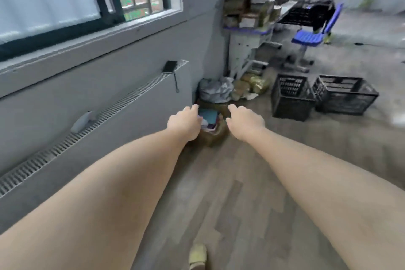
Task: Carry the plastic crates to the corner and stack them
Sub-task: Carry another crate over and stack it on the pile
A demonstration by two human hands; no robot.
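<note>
Black crates (292,96) stand unstacked on the floor (252,182), near its corner; left hand (185,124) and right hand (245,121) reach ahead, each grip loose and empty, likely readying a lift.

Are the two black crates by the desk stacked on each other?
No, the taller crate and the wider crate stand side by side on the floor, neither atop the other.

Two black lattice-walled plastic crates (292,96) (345,94) right of centre; blue slatted chair (309,37) upper right; grey wood-grain floor (252,204); yellow slipper (197,256) bottom centre; grey wall (131,68).
</note>
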